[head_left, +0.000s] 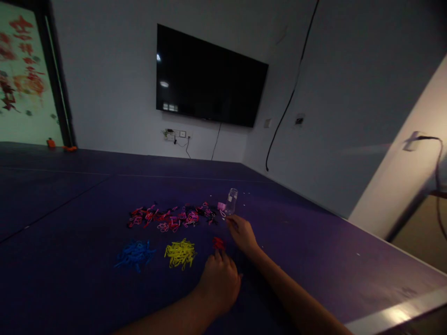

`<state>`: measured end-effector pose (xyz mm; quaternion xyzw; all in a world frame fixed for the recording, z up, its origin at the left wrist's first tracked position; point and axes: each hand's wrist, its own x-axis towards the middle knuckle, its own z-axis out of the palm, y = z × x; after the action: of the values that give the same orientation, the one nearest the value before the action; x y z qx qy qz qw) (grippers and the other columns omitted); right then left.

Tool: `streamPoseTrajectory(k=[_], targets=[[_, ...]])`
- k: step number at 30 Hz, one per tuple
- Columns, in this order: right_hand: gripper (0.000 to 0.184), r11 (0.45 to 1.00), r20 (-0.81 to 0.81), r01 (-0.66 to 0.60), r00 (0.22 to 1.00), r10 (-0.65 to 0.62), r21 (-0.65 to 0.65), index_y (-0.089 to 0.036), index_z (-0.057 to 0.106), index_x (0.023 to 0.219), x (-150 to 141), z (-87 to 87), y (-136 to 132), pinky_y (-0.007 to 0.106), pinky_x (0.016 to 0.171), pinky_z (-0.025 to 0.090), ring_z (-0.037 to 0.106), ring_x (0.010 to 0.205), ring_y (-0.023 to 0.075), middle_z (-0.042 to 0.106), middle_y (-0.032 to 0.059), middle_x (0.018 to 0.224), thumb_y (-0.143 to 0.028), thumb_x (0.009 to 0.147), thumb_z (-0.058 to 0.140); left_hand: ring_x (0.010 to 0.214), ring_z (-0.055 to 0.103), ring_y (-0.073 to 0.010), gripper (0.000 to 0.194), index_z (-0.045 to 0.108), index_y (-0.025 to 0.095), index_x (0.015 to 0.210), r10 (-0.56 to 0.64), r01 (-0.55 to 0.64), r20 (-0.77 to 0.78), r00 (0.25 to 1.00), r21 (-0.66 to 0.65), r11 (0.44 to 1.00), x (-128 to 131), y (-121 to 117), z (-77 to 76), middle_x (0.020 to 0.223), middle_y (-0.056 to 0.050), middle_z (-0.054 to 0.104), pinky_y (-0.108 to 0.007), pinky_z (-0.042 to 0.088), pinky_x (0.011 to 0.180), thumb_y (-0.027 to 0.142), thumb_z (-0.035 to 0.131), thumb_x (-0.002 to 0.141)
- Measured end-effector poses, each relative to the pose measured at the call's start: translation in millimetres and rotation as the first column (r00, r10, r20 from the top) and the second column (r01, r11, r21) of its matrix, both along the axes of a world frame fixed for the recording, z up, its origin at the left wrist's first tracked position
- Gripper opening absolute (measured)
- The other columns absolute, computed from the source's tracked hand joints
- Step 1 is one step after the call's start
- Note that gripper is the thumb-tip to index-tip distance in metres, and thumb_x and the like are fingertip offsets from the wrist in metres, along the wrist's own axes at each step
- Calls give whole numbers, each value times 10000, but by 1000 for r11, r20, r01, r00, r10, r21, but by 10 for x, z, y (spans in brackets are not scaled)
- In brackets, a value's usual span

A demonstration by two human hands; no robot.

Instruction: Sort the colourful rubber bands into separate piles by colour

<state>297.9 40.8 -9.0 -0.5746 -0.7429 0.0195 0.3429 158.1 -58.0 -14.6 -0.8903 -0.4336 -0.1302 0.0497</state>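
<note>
My left hand (220, 280) rests low on the table with its fingers reaching forward, tips at a small pile of red rubber bands (218, 243). Farther forward, my right hand (241, 233) has its thumb and fingertips drawn together beside a white rubber band (222, 213); whether anything is between them is too small to tell. Just past those fingertips stands a transparent bottle (231, 202), slightly tilted in view, with a pink bundle (221, 206) at its left. Left of my hands lie a yellow rubber band pile (180, 253) and a blue one (135, 255).
Mixed pink, red and black bands (174, 217) are strewn across the purple tabletop (296, 246) behind the sorted piles. White specks lie near the bottle. A television (209, 77) hangs on the far wall, and a black cable (288, 102) runs down at the right.
</note>
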Motion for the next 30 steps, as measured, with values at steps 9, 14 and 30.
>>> streamPoseTrajectory(k=[9,14,30], targets=[[430,993,275,33,962,0,-117,-187,669,1099,-480,249,819,189,893,414,589,1065,139,663,53,1136,-41,819,377,1115,514,-284,347,544,69,1185,-376,374,-17,926,160,914,99,237,-288,1196,-181,583,-417,420,907,209,460,878],[388,983,339,125,938,-73,-133,-173,697,1025,-607,207,1085,212,838,426,618,1014,182,690,103,1052,-23,785,433,995,577,-261,308,604,84,1107,-409,399,30,912,159,903,241,410,-453,1082,-149,651,-380,456,843,224,492,857],[179,947,343,-90,918,200,-309,-220,741,859,-794,447,933,169,685,444,656,822,144,729,5,867,-204,721,628,869,605,-231,231,639,101,941,-490,497,-85,867,122,859,136,300,-355,953,-140,681,-358,453,755,272,517,844]])
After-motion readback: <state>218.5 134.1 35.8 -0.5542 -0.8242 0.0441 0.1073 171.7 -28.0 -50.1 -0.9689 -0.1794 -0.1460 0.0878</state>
